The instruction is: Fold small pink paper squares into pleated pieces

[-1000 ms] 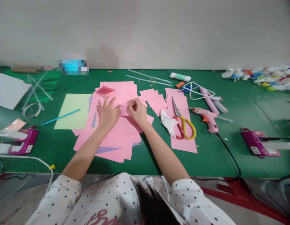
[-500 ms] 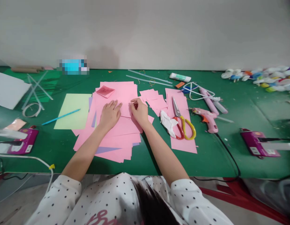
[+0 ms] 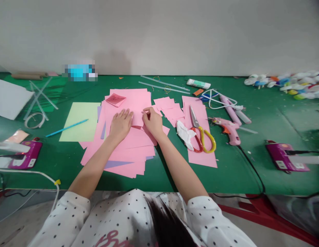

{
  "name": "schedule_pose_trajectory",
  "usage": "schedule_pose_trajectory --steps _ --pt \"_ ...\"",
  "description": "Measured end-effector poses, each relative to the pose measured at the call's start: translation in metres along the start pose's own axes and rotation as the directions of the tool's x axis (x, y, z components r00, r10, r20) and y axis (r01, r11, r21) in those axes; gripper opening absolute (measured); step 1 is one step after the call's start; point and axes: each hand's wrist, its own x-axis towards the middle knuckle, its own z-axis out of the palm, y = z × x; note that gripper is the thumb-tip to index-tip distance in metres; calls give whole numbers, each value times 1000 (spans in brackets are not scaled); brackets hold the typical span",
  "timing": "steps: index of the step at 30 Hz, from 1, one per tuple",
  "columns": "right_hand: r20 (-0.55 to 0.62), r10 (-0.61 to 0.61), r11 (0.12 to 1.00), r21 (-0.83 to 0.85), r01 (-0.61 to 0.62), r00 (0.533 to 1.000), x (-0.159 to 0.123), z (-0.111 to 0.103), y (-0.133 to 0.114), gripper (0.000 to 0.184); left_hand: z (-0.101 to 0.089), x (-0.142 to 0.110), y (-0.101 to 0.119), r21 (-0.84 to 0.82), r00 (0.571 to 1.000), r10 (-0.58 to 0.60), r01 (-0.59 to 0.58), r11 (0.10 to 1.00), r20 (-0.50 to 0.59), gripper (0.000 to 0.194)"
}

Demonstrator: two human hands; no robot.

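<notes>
My left hand (image 3: 120, 124) lies flat, fingers together, on a small pink paper square (image 3: 137, 118) atop a spread pile of pink sheets (image 3: 128, 147). My right hand (image 3: 152, 120) sits just right of it, fingers curled and pinching the right edge of that same square. A folded darker pink paper piece (image 3: 115, 100) lies at the pile's far left corner.
Green table (image 3: 241, 171) against a white wall. Red-and-yellow scissors (image 3: 200, 132) and crumpled white paper (image 3: 184, 133) lie on a pink strip to the right, then a pink glue gun (image 3: 227, 130) with cord. Pale green sheet (image 3: 80, 121) with blue stick on the left. Purple devices at both sides.
My left hand's fingers closed together and slid right towards the right hand. The right hand shifted slightly upward along the small pink square's edge.
</notes>
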Motion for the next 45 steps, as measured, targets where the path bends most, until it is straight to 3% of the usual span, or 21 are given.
schedule_pose_trajectory --steps 18,30,35,40,45 --pt "-18 -62 997 35 63 998 -1 2 8 25 -5 -2 -2 -37 997 10 -7 999 78 52" --pt "-63 -6 996 90 12 998 -2 0 6 22 -3 -5 -6 -53 995 30 -25 998 97 54" --pt "-76 20 987 162 -7 997 -2 -2 4 20 -2 -7 0 -28 997 -7 10 1000 75 55" --pt "-5 21 985 169 -20 1000 -1 -2 3 29 -1 -7 1 -21 999 -33 33 999 24 56" --pt "-51 56 982 185 -45 997 1 0 5 35 1 -2 -5 -67 994 51 -58 996 -100 48"
